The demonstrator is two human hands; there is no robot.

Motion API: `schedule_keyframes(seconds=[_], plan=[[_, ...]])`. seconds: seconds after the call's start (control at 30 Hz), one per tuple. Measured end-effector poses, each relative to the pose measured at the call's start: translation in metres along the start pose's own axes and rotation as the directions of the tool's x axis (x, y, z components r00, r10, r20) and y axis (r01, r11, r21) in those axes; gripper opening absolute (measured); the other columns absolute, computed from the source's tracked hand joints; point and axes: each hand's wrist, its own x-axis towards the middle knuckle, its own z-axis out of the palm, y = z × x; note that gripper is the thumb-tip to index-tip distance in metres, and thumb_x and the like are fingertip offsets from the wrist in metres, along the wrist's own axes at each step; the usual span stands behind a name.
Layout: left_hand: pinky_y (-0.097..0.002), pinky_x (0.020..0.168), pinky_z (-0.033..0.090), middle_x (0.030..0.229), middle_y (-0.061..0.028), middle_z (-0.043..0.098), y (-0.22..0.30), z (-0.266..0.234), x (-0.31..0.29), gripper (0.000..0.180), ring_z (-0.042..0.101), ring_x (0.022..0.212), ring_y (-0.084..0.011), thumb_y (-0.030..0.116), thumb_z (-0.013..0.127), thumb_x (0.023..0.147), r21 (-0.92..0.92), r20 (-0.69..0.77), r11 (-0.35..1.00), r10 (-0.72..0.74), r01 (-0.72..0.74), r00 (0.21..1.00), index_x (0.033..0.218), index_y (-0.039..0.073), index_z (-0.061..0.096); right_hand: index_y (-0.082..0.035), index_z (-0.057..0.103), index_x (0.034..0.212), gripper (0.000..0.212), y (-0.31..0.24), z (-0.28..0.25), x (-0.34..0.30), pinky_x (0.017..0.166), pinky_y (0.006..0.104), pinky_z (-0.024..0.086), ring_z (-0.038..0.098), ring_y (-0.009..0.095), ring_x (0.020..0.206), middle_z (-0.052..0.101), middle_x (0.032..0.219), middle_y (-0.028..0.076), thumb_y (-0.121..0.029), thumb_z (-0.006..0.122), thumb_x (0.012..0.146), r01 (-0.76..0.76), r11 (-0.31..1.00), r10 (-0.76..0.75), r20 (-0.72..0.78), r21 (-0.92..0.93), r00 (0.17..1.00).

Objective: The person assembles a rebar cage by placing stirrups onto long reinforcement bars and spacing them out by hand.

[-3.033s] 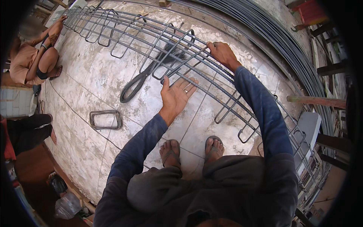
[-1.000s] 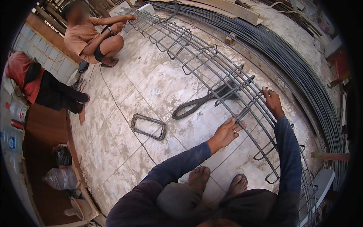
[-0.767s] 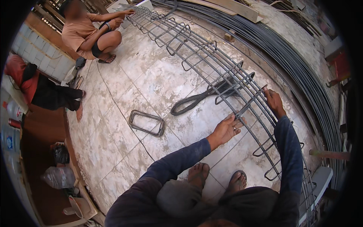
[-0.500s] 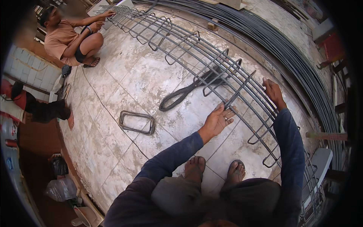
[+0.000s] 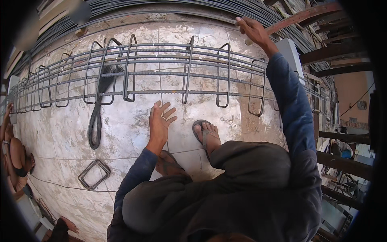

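A long rebar cage (image 5: pixel 161 74), made of dark ribbed bars with bent rectangular stirrups (image 5: pixel 188 70) around them, stretches across the view in front of me. My left hand (image 5: pixel 159 125) is just on the near side of its lowest bar, fingers spread, holding nothing. Beyond the cage's far side, my right hand (image 5: pixel 258 34) reaches out with its fingers partly stretched. It is beside the end of a reddish-brown pole (image 5: pixel 290 25), and I see nothing held in it. Under the cage, a looped bundle of thin tie wire (image 5: pixel 95 125) lies on the floor.
Loose rectangular stirrups (image 5: pixel 94 174) lie on the stained tile floor (image 5: pixel 133 133). Long rebar (image 5: pixel 177 13) is stacked along the far side. A pale block (image 5: pixel 290 56) and dark beams (image 5: pixel 342 165) are at right. A crouching person (image 5: pixel 18 157) is at far left, by the cage.
My view has turned to the right, so the cage now runs crosswise. My left hand has come off the near bar, and my right hand has reached farther out beyond the cage.
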Motion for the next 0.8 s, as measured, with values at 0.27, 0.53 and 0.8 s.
schedule_keyframes(seconds=[0.27, 0.53, 0.8], plan=[[-0.0398, 0.096, 0.039, 0.122, -0.0155, 0.059, -0.022, 0.030, 0.019, 0.060, 0.053, 0.115, -0.0243, 0.044, 0.053, 0.095, 0.515, 0.268, 0.763, 0.292, -0.392, 0.918, 0.135, 0.000, 0.043, 0.002, 0.066, 0.095, 0.049, 0.026, 0.023, -0.076, 0.071, 0.0469, 0.045, 0.062, 0.039, 0.078, 0.064, 0.081, 0.023, -0.044, 0.048, 0.095, 0.057, 0.983, -0.050, 0.045, -0.176, 0.998], [-0.0389, 0.097, 0.042, 0.120, -0.0192, 0.059, -0.005, 0.047, 0.036, 0.040, 0.057, 0.112, -0.0263, 0.037, 0.043, 0.101, -0.041, 0.256, 0.992, 0.129, -0.123, 0.958, 0.118, 0.001, 0.050, 0.003, 0.061, 0.077, 0.053, 0.036, 0.059, -0.044, 0.071, 0.0476, 0.043, 0.059, 0.042, 0.075, 0.062, 0.076, 0.026, -0.042, 0.042, 0.097, -0.111, 0.994, 0.109, 0.208, -0.002, 0.972], [-0.0330, 0.090, 0.043, 0.107, -0.0115, 0.062, -0.020, 0.042, 0.031, 0.040, 0.057, 0.100, -0.0183, 0.037, 0.046, 0.101, 0.057, 0.262, 0.949, 0.286, -0.311, 0.922, 0.114, 0.000, 0.054, 0.008, 0.058, 0.069, 0.059, 0.068, 0.079, -0.039, 0.067, 0.0499, 0.040, 0.056, 0.045, 0.067, 0.057, 0.068, 0.029, -0.043, 0.043, 0.095, -0.041, 0.990, 0.069, 0.212, -0.135, 0.975]])
